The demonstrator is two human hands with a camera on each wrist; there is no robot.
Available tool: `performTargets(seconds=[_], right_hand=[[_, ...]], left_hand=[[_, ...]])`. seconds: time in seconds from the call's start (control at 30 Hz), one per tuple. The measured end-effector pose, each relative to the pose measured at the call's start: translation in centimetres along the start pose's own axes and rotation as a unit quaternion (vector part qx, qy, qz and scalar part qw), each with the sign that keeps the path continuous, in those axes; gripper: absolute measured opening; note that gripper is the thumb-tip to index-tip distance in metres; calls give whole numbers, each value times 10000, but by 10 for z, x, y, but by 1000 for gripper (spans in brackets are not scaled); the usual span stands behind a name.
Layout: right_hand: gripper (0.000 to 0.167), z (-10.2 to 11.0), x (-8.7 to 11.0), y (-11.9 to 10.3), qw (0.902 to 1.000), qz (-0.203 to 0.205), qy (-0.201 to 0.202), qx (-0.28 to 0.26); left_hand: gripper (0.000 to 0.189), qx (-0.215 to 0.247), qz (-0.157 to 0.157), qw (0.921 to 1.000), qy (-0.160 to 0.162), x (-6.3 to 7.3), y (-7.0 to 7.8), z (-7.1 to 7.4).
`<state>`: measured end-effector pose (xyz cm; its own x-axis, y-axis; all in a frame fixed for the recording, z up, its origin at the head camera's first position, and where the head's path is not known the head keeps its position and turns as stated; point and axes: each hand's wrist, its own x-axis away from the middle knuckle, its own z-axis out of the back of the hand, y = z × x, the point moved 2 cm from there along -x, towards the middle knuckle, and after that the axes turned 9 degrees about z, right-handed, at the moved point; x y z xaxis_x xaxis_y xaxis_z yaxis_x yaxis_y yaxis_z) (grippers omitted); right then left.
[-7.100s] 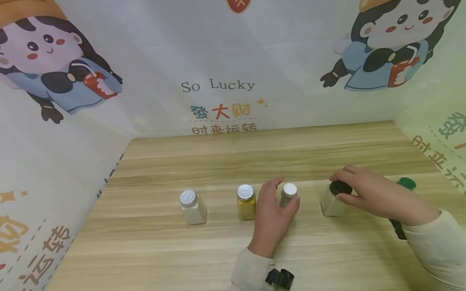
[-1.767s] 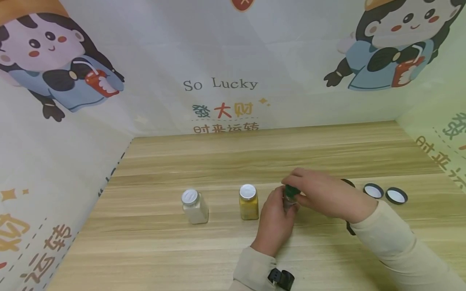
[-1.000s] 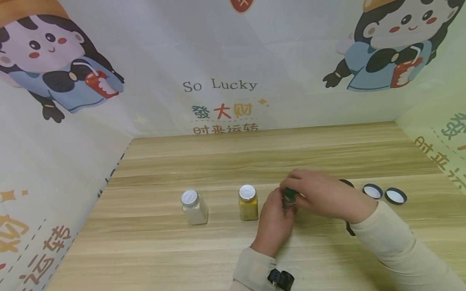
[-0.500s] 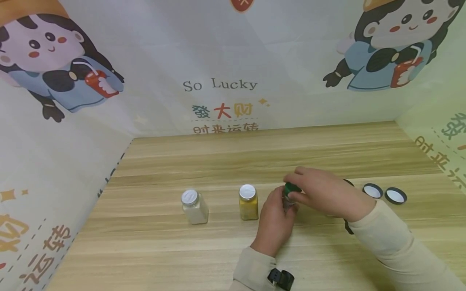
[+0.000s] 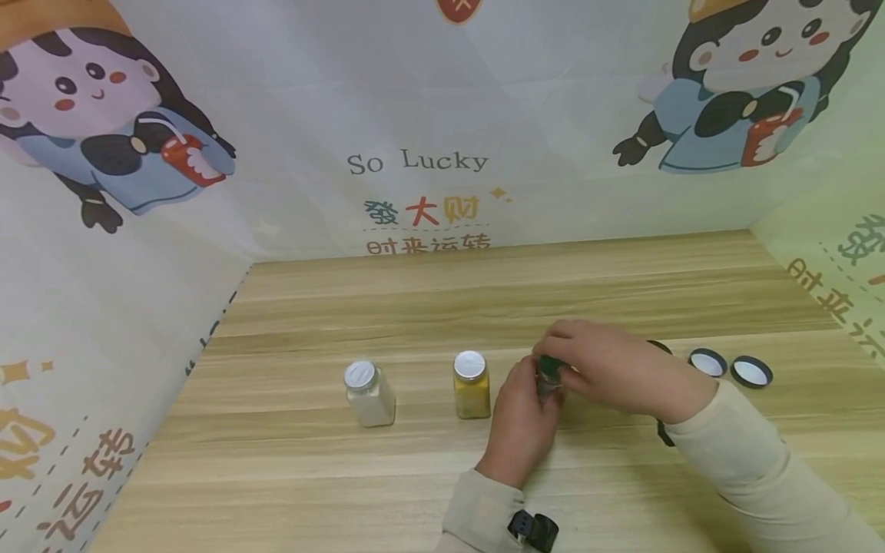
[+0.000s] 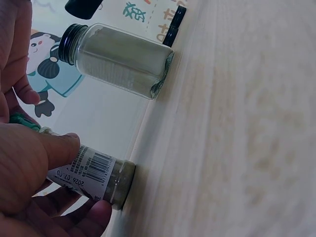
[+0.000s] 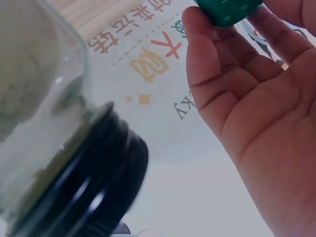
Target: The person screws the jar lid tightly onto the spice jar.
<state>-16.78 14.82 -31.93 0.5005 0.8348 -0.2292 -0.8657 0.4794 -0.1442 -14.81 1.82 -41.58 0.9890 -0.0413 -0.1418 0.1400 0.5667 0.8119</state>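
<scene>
My left hand (image 5: 523,422) grips a small spice jar (image 6: 101,173) with a barcode label, its base against the wooden table in the left wrist view. A green cap (image 5: 551,369) sits on the jar's top, and my right hand (image 5: 622,369) pinches it between thumb and fingers. Ridges on the cap (image 7: 229,11) show in the right wrist view. Beyond my right hand stands a clear glass jar (image 6: 121,59) with a black lid and pale contents; in the head view the hand and forearm hide most of it.
Left of my hands stand a yellow-filled jar (image 5: 472,388) and a white-filled jar (image 5: 371,395), both with pale tops. Two black-rimmed lids (image 5: 708,362) (image 5: 752,372) lie at the right, white insides up. A printed cloth wall (image 5: 297,153) bounds the table (image 5: 311,484).
My right hand has left the black-lidded jar and brought the green cap from the right onto the small jar, covering its white top. Over the last second it shifts slightly around the cap.
</scene>
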Motion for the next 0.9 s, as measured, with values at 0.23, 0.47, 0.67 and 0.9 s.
performTargets(seconds=[0.23, 0.47, 0.67, 0.9], right_hand=[[21, 1, -1, 1, 9985, -453, -285, 101], [31, 1, 0, 1, 9989, -375, -141, 232], [33, -1, 0, 1, 9995, 304, 86, 76], [24, 0, -1, 0, 10000, 58, -19, 3]], left_hand=[[36, 56, 27, 10000, -10, -1, 1, 1], [35, 100, 95, 9999, -73, 0, 0, -1], [38, 67, 125, 9999, -43, 0, 0, 0], [37, 88, 76, 9999, -35, 1, 0, 0]])
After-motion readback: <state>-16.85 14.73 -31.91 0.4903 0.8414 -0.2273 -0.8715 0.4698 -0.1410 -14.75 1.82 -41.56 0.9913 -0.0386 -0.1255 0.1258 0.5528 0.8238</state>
